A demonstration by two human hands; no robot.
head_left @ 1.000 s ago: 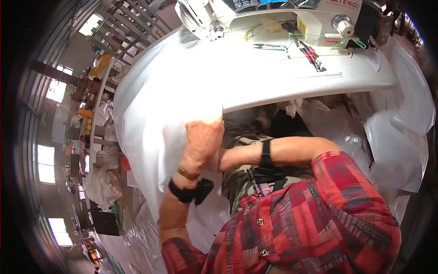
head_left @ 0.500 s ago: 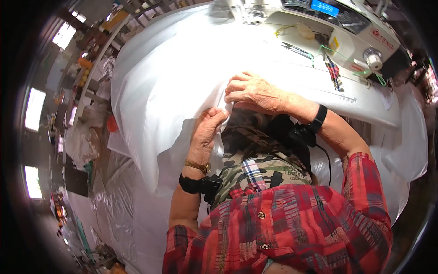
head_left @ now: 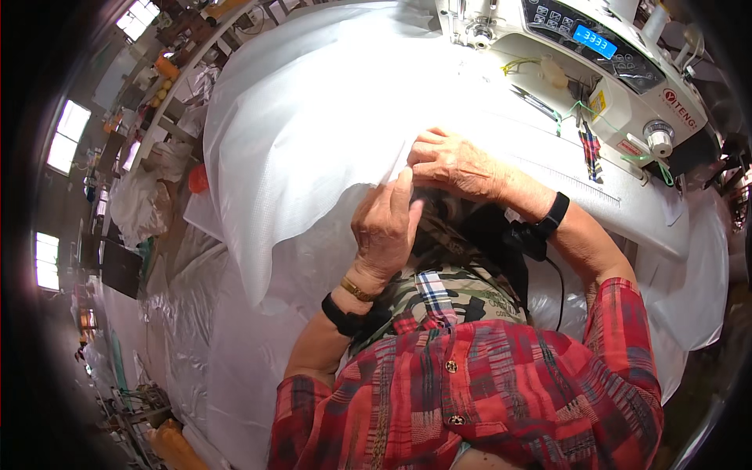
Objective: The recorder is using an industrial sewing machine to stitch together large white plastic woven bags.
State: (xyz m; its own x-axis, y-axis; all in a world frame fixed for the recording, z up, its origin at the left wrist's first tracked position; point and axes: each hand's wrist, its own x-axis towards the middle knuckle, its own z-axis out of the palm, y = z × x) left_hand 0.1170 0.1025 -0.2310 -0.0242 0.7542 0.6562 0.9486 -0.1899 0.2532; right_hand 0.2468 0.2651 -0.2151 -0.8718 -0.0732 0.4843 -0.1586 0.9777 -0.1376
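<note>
A large sheet of thin white fabric (head_left: 282, 180) spreads over the sewing table and hangs off its near left side. My right hand (head_left: 450, 163) is closed on the fabric's near edge, fingers curled and pressed together. Close beside it, my left hand (head_left: 386, 219) shows its back, its fingers reaching up to the same edge at my right fingertips. The left fingertips seem pinched on the fabric, with the thumb standing apart. Strong glare washes out the sheet beyond my hands.
A white sewing machine (head_left: 619, 102) with a lit blue display stands at the far right. Thread snips (head_left: 536, 102) and a tool with a plaid-wrapped handle (head_left: 589, 153) lie before it. A printed ruler (head_left: 572, 184) runs along the table. Clear plastic sheeting (head_left: 196, 313) covers the lower left.
My left hand has turned back-up and moved up and right, closer to the right hand, along the fabric edge. The right hand keeps its hold. The whole view has shifted slightly.
</note>
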